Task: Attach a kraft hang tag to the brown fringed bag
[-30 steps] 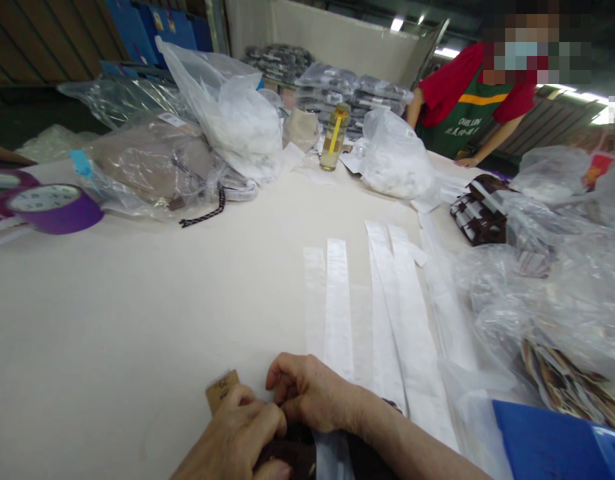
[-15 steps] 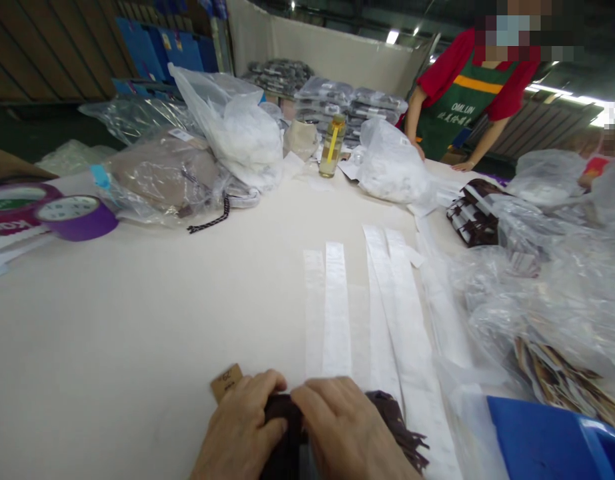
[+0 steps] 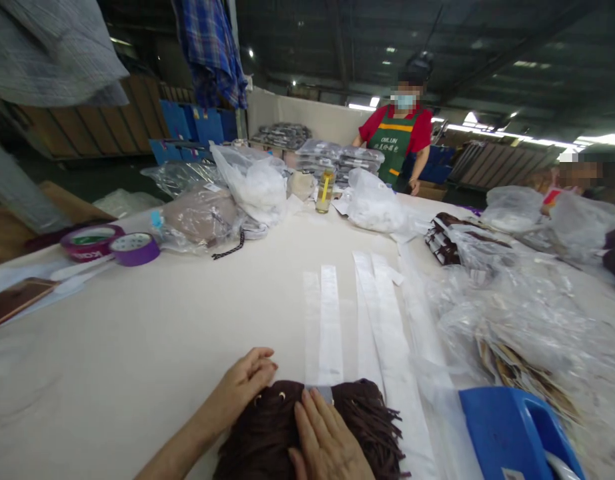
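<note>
A dark brown fringed bundle (image 3: 267, 427) with metal eyelets lies at the bottom centre of the head view. A pale grey band (image 3: 323, 393) shows at its upper edge, between the eyelet part and the strips of fringe. My right hand (image 3: 330, 437) rests flat on the bundle, fingers stretched and covering part of the band. At the bundle's upper left corner is my left hand (image 3: 245, 380), fingers loosely bent and nothing visible in them. Just beyond, white strips (image 3: 331, 327) run away from me along the table.
Purple tape rolls (image 3: 135, 249) and a phone (image 3: 20, 300) are at the left. Bagged goods (image 3: 200, 217) and a yellow-banded bottle (image 3: 325, 191) stand further back. On the right are a blue plastic holder (image 3: 512, 427) and clear bags (image 3: 532, 313). A co-worker (image 3: 400, 137) stands across the table.
My hands have moved apart; the right now lies flat on the bundle, the left at its corner. More of the bundle shows. The brown tag is out of sight, and the view has tilted up.
</note>
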`<move>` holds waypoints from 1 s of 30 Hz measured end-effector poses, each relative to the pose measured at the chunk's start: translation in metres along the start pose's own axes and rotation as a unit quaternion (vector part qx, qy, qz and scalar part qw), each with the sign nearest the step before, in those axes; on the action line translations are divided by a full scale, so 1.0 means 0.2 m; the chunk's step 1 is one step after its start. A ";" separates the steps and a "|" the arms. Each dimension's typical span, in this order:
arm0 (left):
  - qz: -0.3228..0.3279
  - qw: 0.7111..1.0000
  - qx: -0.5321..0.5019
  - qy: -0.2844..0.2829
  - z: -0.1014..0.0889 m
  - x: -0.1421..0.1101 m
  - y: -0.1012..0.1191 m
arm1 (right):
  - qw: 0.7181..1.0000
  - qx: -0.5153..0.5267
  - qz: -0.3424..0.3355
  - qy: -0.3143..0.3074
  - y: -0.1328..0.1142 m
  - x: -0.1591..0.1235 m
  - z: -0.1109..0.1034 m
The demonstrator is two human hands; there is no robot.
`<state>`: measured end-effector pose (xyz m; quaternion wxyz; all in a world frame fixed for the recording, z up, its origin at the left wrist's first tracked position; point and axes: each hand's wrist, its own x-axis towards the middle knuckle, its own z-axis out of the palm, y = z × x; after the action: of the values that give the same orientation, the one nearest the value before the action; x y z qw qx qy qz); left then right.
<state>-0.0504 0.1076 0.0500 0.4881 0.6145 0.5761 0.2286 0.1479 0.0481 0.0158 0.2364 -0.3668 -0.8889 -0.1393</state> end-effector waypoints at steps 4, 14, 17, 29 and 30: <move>0.120 0.982 0.143 0.025 -0.11 -0.04 -0.08 | 1.000 -0.014 0.020 0.005 -0.01 0.00 -0.04; 0.081 0.880 0.467 0.039 -0.23 -0.21 -0.09 | 0.995 0.025 0.092 -0.006 -0.07 0.00 -0.04; 0.011 0.859 0.506 0.081 -0.26 -0.26 -0.11 | 0.992 0.046 0.108 -0.040 -0.07 0.01 -0.04; 0.369 0.801 0.447 0.153 0.15 -0.14 -0.19 | 0.951 0.176 0.229 -0.113 -0.26 -0.16 0.00; 0.388 0.808 0.412 0.160 0.20 -0.09 -0.22 | 0.920 0.222 0.296 -0.129 -0.26 -0.19 0.02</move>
<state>-0.0430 0.0712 0.0006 -0.0397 0.8851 0.3996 0.2350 0.1325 -0.0084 -0.0103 0.2253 -0.5658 -0.7709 0.1868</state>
